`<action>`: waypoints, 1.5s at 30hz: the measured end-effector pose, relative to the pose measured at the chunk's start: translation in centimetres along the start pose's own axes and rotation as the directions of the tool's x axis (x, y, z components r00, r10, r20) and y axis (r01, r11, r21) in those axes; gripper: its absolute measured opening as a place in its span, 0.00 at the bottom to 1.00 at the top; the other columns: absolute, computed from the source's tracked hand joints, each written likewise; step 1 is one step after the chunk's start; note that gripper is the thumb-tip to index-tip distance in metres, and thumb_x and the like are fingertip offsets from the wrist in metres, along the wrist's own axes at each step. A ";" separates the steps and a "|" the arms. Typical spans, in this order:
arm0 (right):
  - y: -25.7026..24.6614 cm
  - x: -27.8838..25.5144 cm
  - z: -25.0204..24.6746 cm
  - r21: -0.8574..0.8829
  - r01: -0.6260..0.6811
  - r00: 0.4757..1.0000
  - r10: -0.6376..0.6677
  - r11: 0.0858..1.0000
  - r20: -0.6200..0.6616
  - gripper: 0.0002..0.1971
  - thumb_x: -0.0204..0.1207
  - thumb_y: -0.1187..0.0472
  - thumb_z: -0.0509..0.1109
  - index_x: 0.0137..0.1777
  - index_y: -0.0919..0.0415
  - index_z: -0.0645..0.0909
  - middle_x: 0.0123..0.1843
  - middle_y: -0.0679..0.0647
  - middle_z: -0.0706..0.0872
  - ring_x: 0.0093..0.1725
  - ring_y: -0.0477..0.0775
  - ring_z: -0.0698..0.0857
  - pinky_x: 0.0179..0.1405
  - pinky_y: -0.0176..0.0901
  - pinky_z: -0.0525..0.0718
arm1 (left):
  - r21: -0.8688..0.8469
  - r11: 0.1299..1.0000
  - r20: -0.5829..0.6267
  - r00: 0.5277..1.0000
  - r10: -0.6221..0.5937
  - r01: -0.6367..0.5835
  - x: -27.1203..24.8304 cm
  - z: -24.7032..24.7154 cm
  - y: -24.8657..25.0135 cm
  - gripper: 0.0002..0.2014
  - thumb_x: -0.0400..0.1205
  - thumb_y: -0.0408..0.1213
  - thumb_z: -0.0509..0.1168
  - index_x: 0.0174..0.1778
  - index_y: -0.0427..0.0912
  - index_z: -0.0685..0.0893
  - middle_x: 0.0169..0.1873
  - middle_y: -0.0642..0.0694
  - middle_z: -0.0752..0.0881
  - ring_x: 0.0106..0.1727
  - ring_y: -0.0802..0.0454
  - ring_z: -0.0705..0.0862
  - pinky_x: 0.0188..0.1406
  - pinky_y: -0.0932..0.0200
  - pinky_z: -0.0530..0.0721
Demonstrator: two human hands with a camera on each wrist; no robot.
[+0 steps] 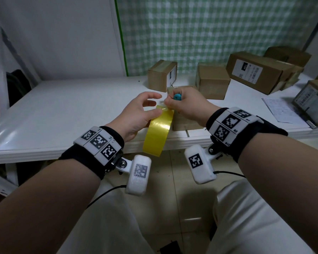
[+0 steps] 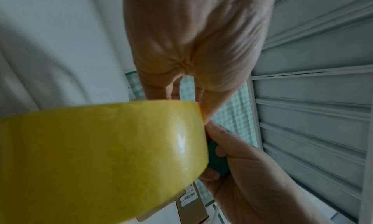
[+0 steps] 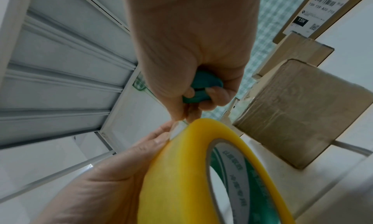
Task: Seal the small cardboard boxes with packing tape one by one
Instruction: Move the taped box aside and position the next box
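Observation:
My left hand (image 1: 153, 107) holds a yellow packing tape roll (image 1: 157, 132) upright above the table's front edge, thumb and a finger on its top rim. The other fingers are spread. My right hand (image 1: 170, 103) grips a small teal cutter (image 1: 177, 97) in its curled fingers. Its thumb and forefinger pinch at the roll's top, where a pale strip of tape (image 3: 177, 129) lifts off. Just beyond the roll a small cardboard box (image 1: 184, 121) stands under my right hand. The right wrist view shows the roll (image 3: 181, 171), the cutter (image 3: 201, 87) and the box (image 3: 298, 112).
Two small boxes (image 1: 162, 76) (image 1: 212, 81) stand further back on the white table (image 1: 62, 107). Larger labelled boxes (image 1: 255, 72) are stacked at the back right, with another box (image 1: 312, 101) and a paper sheet (image 1: 279, 110) at the right edge. A checked curtain hangs behind.

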State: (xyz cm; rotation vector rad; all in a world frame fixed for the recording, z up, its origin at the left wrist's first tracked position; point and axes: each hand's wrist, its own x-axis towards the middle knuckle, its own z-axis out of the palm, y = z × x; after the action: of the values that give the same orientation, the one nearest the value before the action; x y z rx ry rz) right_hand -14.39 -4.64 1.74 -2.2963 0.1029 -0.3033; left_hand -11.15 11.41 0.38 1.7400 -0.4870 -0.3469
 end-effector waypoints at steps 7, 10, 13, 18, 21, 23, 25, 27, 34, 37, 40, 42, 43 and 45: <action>0.2 0.8 0.3 -0.092 0.037 0.999 -0.040 0.995 -0.029 0.12 0.75 0.49 0.72 0.32 0.45 0.76 0.53 0.58 0.82 0.49 0.52 0.81 0.46 0.44 0.79 | 0.076 0.994 0.005 0.997 0.077 -0.077 0.1 -0.3 0.2 0.23 0.76 0.29 0.72 0.61 0.56 0.79 0.62 0.49 0.77 0.53 0.50 0.81 0.42 0.57 0.84; 0.5 1.1 0.0 -0.159 0.024 0.997 -0.036 0.987 -0.074 0.12 0.71 0.50 0.76 0.39 0.50 0.75 0.54 0.55 0.81 0.49 0.53 0.80 0.45 0.41 0.74 | 0.112 0.988 0.017 0.994 0.106 -0.107 0.5 -0.7 0.0 0.24 0.74 0.27 0.72 0.60 0.57 0.79 0.63 0.47 0.77 0.39 0.54 0.80 0.38 0.60 0.81; 1.3 1.1 -1.2 -0.218 -0.034 0.983 -0.006 0.975 -0.181 0.11 0.72 0.55 0.75 0.49 0.52 0.76 0.54 0.54 0.79 0.50 0.52 0.78 0.47 0.41 0.75 | 0.148 0.984 -0.032 0.993 0.110 -0.104 1.3 -1.5 -0.3 0.24 0.73 0.26 0.73 0.54 0.60 0.80 0.61 0.46 0.77 0.41 0.48 0.80 0.42 0.55 0.81; 3.3 0.6 -2.7 -0.108 -0.185 0.938 0.143 0.977 -0.317 0.07 0.79 0.54 0.67 0.48 0.57 0.81 0.54 0.55 0.84 0.54 0.55 0.80 0.53 0.44 0.78 | 0.610 0.792 -0.138 0.982 0.132 -0.021 4.0 -2.1 -1.0 0.22 0.72 0.31 0.73 0.58 0.54 0.78 0.58 0.45 0.72 0.48 0.47 0.75 0.48 0.57 0.74; 5.0 0.2 -3.1 -0.066 -0.272 0.909 0.234 0.960 -0.344 0.09 0.78 0.54 0.67 0.49 0.58 0.82 0.51 0.55 0.83 0.54 0.56 0.80 0.53 0.46 0.80 | 0.788 0.610 -0.155 0.986 0.064 0.084 5.0 -1.7 -2.3 0.20 0.73 0.28 0.68 0.59 0.49 0.75 0.59 0.43 0.69 0.44 0.45 0.74 0.46 0.56 0.73; 6.1 -0.1 -3.1 -0.049 -0.295 0.897 0.259 0.954 -0.358 0.07 0.76 0.53 0.69 0.48 0.56 0.82 0.48 0.51 0.81 0.51 0.53 0.79 0.49 0.43 0.79 | 0.842 0.527 -0.148 0.989 0.016 0.117 5.5 -1.3 -3.5 0.20 0.73 0.27 0.68 0.59 0.47 0.75 0.61 0.40 0.69 0.41 0.44 0.75 0.42 0.54 0.75; 6.8 -0.3 -3.0 -0.047 -0.299 0.901 0.265 0.953 -0.342 0.09 0.76 0.52 0.70 0.52 0.55 0.82 0.48 0.49 0.79 0.49 0.50 0.78 0.47 0.40 0.76 | 0.873 0.470 -0.136 0.990 -0.027 0.132 5.8 -1.2 -4.2 0.21 0.73 0.28 0.68 0.61 0.46 0.75 0.62 0.39 0.69 0.42 0.43 0.76 0.40 0.54 0.75; 7.4 -0.5 -2.8 -0.033 -0.303 0.905 0.276 0.953 -0.323 0.13 0.76 0.51 0.71 0.57 0.54 0.82 0.49 0.48 0.78 0.46 0.47 0.77 0.44 0.35 0.74 | 0.899 0.419 -0.110 0.991 -0.071 0.129 6.3 -1.1 -4.1 0.23 0.74 0.32 0.71 0.64 0.46 0.75 0.64 0.39 0.68 0.44 0.42 0.78 0.44 0.52 0.78; 8.9 0.1 -2.4 0.103 -0.245 0.930 0.264 0.964 -0.256 0.12 0.78 0.54 0.69 0.61 0.51 0.84 0.61 0.47 0.84 0.53 0.43 0.78 0.38 0.16 0.72 | 0.811 0.519 0.215 0.962 0.165 -0.271 9.5 1.1 -1.8 0.34 0.78 0.64 0.57 0.77 0.48 0.70 0.77 0.43 0.69 0.79 0.41 0.63 0.78 0.43 0.62; 9.4 0.4 -2.6 0.150 -0.231 0.936 0.261 0.961 -0.237 0.12 0.79 0.56 0.69 0.61 0.52 0.84 0.61 0.47 0.84 0.55 0.43 0.78 0.40 0.19 0.72 | 0.816 0.447 0.344 0.929 0.134 -0.366 10.2 3.6 -1.3 0.32 0.82 0.60 0.52 0.81 0.52 0.62 0.82 0.48 0.60 0.84 0.42 0.50 0.80 0.36 0.52; 10.0 0.7 -2.7 0.179 -0.201 0.944 0.239 0.963 -0.227 0.12 0.78 0.57 0.70 0.60 0.54 0.85 0.61 0.49 0.85 0.56 0.43 0.79 0.53 0.29 0.73 | 0.829 0.398 0.376 0.918 0.122 -0.392 11.0 5.3 -2.2 0.30 0.84 0.58 0.51 0.82 0.53 0.58 0.83 0.50 0.57 0.84 0.46 0.49 0.81 0.40 0.49; 10.4 1.0 -2.9 0.201 -0.200 0.945 0.243 0.959 -0.218 0.11 0.77 0.57 0.71 0.58 0.53 0.86 0.60 0.48 0.85 0.57 0.42 0.78 0.56 0.31 0.72 | 0.804 0.454 0.340 0.923 0.180 -0.385 11.4 5.7 -3.2 0.29 0.84 0.56 0.55 0.82 0.53 0.61 0.82 0.51 0.59 0.84 0.48 0.52 0.81 0.48 0.51; 10.6 1.2 -2.9 0.225 -0.201 0.944 0.250 0.953 -0.214 0.10 0.76 0.57 0.72 0.57 0.53 0.86 0.60 0.47 0.85 0.57 0.42 0.78 0.56 0.31 0.72 | 0.784 0.489 0.313 0.924 0.218 -0.382 11.5 5.9 -3.7 0.29 0.83 0.55 0.57 0.81 0.53 0.63 0.82 0.51 0.61 0.84 0.48 0.54 0.80 0.52 0.53; 11.0 1.4 -2.9 0.281 -0.199 0.942 0.262 0.939 -0.209 0.09 0.75 0.58 0.73 0.54 0.52 0.87 0.58 0.48 0.85 0.57 0.42 0.79 0.57 0.32 0.73 | 0.758 0.519 0.283 0.916 0.283 -0.394 11.5 6.0 -4.2 0.29 0.82 0.53 0.62 0.80 0.51 0.67 0.80 0.50 0.65 0.83 0.48 0.57 0.79 0.56 0.54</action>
State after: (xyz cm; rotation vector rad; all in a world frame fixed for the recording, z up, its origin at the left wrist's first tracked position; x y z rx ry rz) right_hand -13.51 -14.42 -4.15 -1.9578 0.4329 -0.4478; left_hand -3.50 1.29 -4.71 2.4441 -1.2120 0.1005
